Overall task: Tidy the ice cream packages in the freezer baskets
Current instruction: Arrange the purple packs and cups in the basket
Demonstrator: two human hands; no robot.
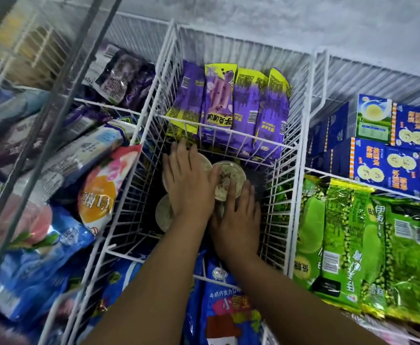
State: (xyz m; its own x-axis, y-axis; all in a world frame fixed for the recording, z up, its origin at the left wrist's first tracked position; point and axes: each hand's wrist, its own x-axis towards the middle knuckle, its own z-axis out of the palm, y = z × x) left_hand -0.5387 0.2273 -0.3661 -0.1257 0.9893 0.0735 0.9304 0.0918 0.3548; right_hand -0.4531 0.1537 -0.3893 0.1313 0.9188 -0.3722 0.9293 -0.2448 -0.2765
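Ice cream packages [54,170] lie heaped in the left freezer basket [104,103], among them an orange-and-pink pack [99,192]. In the middle basket [229,131], purple-and-yellow bars [229,108] with "BoBo" partly legible stand beyond a compartment of round lidded cups [231,173]; there the left hand [189,180] lies flat on one cup and the right hand [238,215] rests straight fingers against another, neither gripping, and a blue pack [229,307] reading "牛奶巧克力口" lies nearer. Blue boxes [388,165] and green packs [353,245] marked "低糖" fill the right basket [328,173].

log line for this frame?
left hand flat on cup | right hand fingers on second cup | middle basket
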